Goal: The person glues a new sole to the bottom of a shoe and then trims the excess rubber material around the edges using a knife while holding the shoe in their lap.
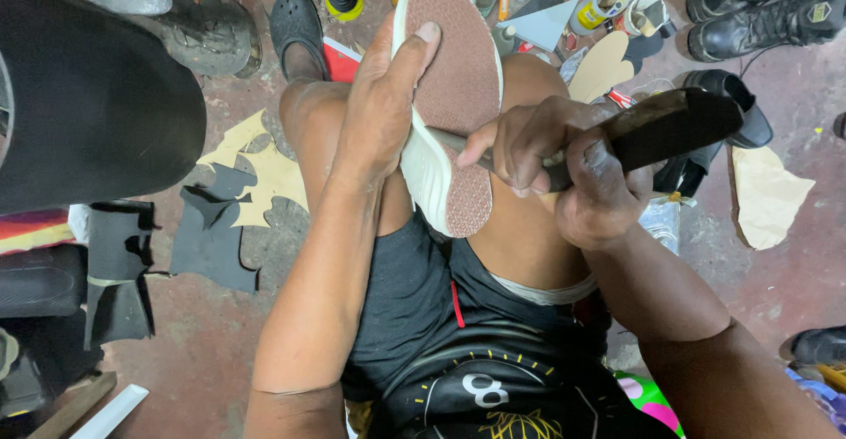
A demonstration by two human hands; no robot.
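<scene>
Head view, quick pass. Left hand (381, 108)?
— Clamped round white shoe with brown textured sole (451, 95), sole-up on the knees, likely steadying it.
Right hand (564, 166)?
— Fisted on dark wooden-handled tool (656, 126), metal tip at the shoe's edge. Beyond it: black boots (767, 11).

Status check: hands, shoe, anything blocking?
Left hand grips shoe, sole up, on lap. Right hand holds dark-handled tool at sole edge. Nothing blocking.
</scene>
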